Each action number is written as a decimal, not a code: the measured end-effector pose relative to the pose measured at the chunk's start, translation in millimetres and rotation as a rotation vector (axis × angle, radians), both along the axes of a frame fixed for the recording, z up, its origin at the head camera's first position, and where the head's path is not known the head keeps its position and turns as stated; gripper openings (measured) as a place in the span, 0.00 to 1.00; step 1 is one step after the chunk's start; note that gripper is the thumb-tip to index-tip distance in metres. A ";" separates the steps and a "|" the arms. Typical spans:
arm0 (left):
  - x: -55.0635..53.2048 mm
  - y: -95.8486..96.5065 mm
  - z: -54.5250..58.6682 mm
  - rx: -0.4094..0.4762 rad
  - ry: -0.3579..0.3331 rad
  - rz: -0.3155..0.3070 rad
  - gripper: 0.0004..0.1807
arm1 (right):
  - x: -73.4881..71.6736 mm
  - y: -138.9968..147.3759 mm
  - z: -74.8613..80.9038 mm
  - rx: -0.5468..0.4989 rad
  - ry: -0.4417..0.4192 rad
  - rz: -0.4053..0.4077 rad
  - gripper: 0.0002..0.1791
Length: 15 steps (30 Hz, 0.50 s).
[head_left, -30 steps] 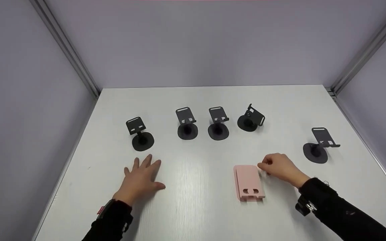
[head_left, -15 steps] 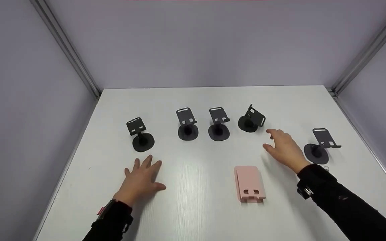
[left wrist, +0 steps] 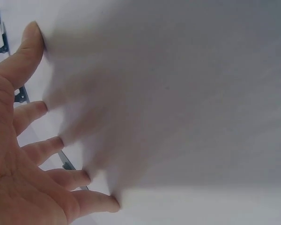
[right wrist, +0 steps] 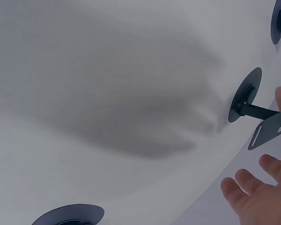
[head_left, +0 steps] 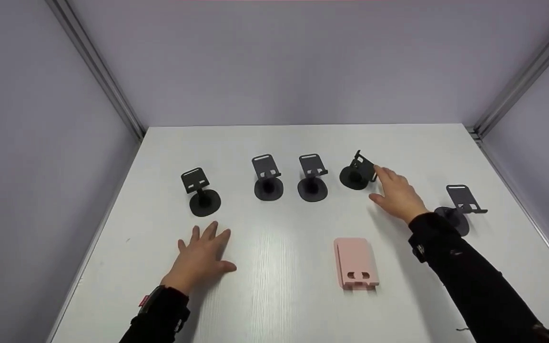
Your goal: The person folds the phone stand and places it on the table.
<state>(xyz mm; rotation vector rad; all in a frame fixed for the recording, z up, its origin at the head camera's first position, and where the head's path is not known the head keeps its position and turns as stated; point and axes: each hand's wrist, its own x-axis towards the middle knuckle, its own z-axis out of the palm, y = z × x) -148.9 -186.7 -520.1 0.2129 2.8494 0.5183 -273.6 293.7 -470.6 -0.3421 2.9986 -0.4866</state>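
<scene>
My right hand (head_left: 397,194) reaches in beside a tilted black phone stand (head_left: 353,177) in the back row. Its fingertips come up to the stand's plate, with the thumb held apart. In the right wrist view, the stand's plate (right wrist: 268,131) lies between the thumb and the spread fingers; whether they touch it I cannot tell. My left hand (head_left: 198,259) rests on the white table with its fingers spread, and it holds nothing. In front of it stands another black phone stand (head_left: 204,202). A pink folded phone stand (head_left: 356,261) lies flat, nearer to me than the right hand.
Two more black phone stands, a middle-left one (head_left: 268,187) and a middle one (head_left: 312,188), stand in the back row. At the right, a further black phone stand (head_left: 464,199) has its base partly behind my sleeve. Grey walls enclose the white table (head_left: 274,305).
My right hand has left the pink phone stand's edge, moved away from me, and extended its fingers to the tilted black stand. The left hand stays in place.
</scene>
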 end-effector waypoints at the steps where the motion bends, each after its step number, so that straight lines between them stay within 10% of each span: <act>1: 0.1 0.1 0.1 0.001 0.001 0.001 0.49 | -2.0 -0.4 -1.0 0.008 0.001 0.004 0.44; 15: 0.6 0.3 -1.4 0.022 0.006 0.010 0.48 | -19.3 -17.0 -8.9 0.057 -0.037 0.030 0.47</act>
